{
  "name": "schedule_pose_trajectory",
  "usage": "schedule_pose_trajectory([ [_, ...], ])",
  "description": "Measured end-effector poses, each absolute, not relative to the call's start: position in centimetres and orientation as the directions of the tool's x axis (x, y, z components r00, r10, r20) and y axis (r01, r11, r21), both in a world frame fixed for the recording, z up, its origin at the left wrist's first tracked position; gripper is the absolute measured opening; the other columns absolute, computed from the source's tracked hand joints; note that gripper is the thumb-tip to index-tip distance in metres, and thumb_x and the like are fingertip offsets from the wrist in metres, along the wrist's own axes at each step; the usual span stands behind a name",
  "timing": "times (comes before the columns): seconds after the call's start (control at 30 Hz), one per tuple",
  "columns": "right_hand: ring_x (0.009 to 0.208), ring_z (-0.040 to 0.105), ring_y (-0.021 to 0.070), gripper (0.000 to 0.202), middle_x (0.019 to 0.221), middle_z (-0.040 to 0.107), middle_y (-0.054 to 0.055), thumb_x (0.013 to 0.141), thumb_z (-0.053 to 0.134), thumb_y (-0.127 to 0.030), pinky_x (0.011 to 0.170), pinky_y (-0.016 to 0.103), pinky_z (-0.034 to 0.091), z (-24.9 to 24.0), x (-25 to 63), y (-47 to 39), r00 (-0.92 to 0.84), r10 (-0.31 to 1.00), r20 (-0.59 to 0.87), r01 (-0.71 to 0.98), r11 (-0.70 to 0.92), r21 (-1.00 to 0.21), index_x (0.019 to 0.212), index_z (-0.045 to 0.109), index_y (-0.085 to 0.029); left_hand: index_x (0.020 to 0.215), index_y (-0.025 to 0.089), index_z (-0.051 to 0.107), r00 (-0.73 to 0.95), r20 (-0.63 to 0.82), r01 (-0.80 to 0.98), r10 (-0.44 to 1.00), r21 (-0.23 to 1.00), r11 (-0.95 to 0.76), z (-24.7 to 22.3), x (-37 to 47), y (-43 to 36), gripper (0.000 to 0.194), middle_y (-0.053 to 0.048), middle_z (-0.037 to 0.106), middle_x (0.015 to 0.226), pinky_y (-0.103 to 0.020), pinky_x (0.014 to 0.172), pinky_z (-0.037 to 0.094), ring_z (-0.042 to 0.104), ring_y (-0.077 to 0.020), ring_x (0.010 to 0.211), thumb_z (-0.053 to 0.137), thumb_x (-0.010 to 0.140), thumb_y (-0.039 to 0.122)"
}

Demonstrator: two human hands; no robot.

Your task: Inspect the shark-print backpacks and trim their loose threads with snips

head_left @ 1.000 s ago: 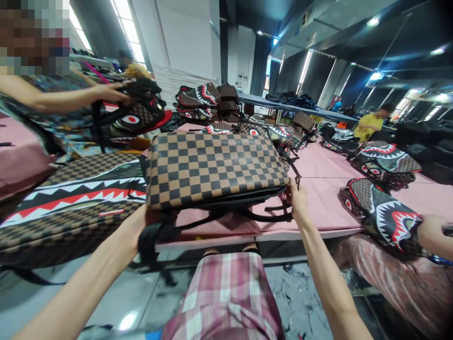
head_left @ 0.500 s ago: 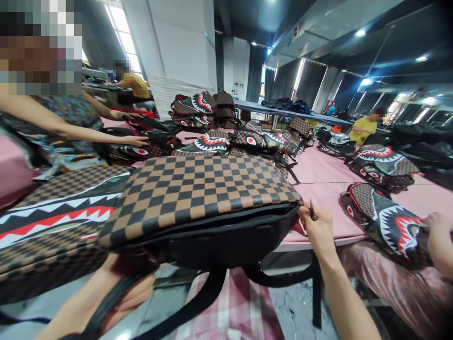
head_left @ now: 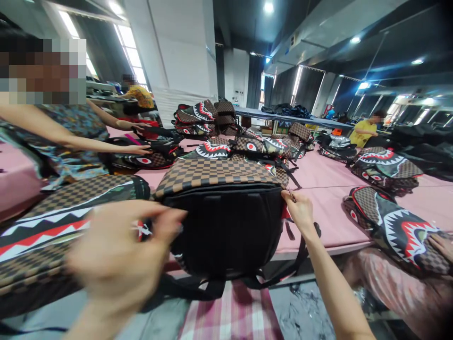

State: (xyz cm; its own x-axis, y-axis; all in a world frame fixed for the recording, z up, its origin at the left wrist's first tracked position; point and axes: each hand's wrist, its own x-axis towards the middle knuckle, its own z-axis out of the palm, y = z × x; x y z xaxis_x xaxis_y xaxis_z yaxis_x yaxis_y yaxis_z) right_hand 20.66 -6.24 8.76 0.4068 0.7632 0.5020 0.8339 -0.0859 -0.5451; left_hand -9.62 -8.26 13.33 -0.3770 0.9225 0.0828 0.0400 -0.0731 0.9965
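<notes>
A backpack (head_left: 226, 231) with a brown-and-black checkered top stands tilted in front of me, its plain black back panel facing me and its straps hanging below. My right hand (head_left: 299, 210) is closed on its upper right corner; a thin dark tip shows by the fingers, too small to name. My left hand (head_left: 120, 250) is raised in front of the backpack's left side, its fingers bent and smeared by motion. Whether it holds anything is unclear. Behind it lies another checkered backpack (head_left: 67, 203) with a shark-mouth print.
More shark-print backpacks (head_left: 198, 113) are piled across the pink table (head_left: 322, 208). A co-worker (head_left: 63, 137) at the left handles a backpack (head_left: 148, 158). At the right, another person's hand (head_left: 442, 245) touches a shark-print backpack (head_left: 396, 226). A plaid cloth (head_left: 230, 316) covers my lap.
My left hand has come out from under the backpack and risen in front of it. The backpack has tipped so its black back panel shows, and my right hand has shifted left with its corner.
</notes>
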Motion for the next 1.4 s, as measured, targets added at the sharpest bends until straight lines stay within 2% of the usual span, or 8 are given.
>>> schedule_pose_trajectory([
  [0.13,0.057,0.055,0.0164,0.043,0.057,0.063,0.004,0.084,0.044,-0.053,0.051,0.024,0.026,9.1,20.3,-6.1,0.416,0.768,0.487,0.849,-0.137,-0.510,0.065,0.067,-0.022,0.068,0.024,0.065,0.045,0.704,0.572,0.709,0.563,-0.596,11.8,-3.4,-7.9,0.027,-0.008,0.063,0.074,-0.042,0.082,0.036,0.052,-0.0326,0.092,0.080,0.053,0.041],
  [0.23,0.058,0.056,0.0161,0.045,0.057,0.063,0.004,0.085,0.043,-0.054,0.051,0.024,0.025,9.0,20.3,-6.1,0.401,0.778,0.483,0.851,-0.121,-0.511,0.063,0.065,-0.022,0.075,0.021,0.064,0.209,0.839,0.805,0.501,0.143,-0.575,10.7,-1.5,-6.7,0.022,-0.011,0.062,0.078,-0.045,0.078,0.031,0.050,-0.0313,0.089,0.066,0.073,0.042],
  [0.33,0.060,0.057,0.0162,0.044,0.061,0.064,0.005,0.085,0.043,-0.054,0.051,0.024,0.025,9.0,20.4,-6.2,0.398,0.786,0.473,0.853,-0.127,-0.507,0.067,0.067,-0.021,0.075,0.019,0.063,0.283,0.854,0.861,0.437,-0.026,-0.507,10.7,-1.5,-6.7,0.013,-0.010,0.061,0.079,-0.044,0.078,0.029,0.049,-0.0282,0.088,0.058,0.081,0.030],
  [0.5,0.064,0.060,0.0189,0.039,0.069,0.067,0.005,0.087,0.041,-0.051,0.053,0.024,0.028,9.4,20.3,-7.3,0.353,0.811,0.467,0.888,-0.134,-0.439,0.085,0.068,-0.022,0.073,0.018,0.060,0.233,0.838,0.780,0.493,0.142,-0.610,11.7,-1.7,-7.5,0.011,-0.006,0.059,0.080,-0.038,0.076,0.031,0.048,-0.0232,0.087,0.053,0.082,0.017],
  [0.63,0.068,0.061,0.0200,0.041,0.086,0.068,0.006,0.088,0.043,-0.045,0.057,0.027,0.036,9.6,19.3,-9.2,0.285,0.674,0.682,0.922,0.000,-0.386,0.118,0.052,-0.018,0.070,0.018,0.055,0.172,0.776,0.663,0.606,0.364,-0.654,12.3,-1.7,-7.3,0.014,-0.005,0.055,0.082,-0.035,0.073,0.031,0.046,-0.0216,0.089,0.050,0.083,0.019],
  [0.77,0.072,0.059,0.0170,0.025,0.083,0.065,0.007,0.091,0.044,-0.032,0.064,0.027,0.040,10.0,17.3,-10.0,-0.039,0.519,0.854,0.949,0.287,-0.132,0.101,0.059,-0.015,0.068,0.019,0.054,0.155,0.720,0.602,0.676,0.474,-0.643,12.7,-1.8,-7.0,0.016,-0.003,0.054,0.081,-0.034,0.072,0.030,0.044,-0.0206,0.088,0.049,0.083,0.023],
  [1.1,0.074,0.053,0.0147,0.014,0.081,0.064,0.003,0.085,0.058,-0.028,0.069,0.029,0.033,11.4,14.6,-8.7,-0.216,0.373,0.902,0.937,0.338,0.085,0.096,0.066,-0.021,0.069,0.019,0.055,0.145,0.706,0.579,0.693,0.507,-0.638,12.7,-2.1,-7.4,0.017,-0.003,0.054,0.082,-0.033,0.072,0.029,0.044,-0.0198,0.087,0.048,0.083,0.025],
  [1.4,0.073,0.052,0.0144,0.013,0.081,0.064,0.002,0.084,0.061,-0.027,0.067,0.030,0.031,11.4,14.8,-9.0,-0.241,0.372,0.896,0.926,0.364,0.097,0.094,0.066,-0.022,0.069,0.020,0.054,0.148,0.691,0.588,0.707,0.514,-0.625,12.7,-2.3,-7.5,0.017,-0.003,0.054,0.082,-0.034,0.073,0.030,0.045,-0.0204,0.088,0.047,0.083,0.027],
])
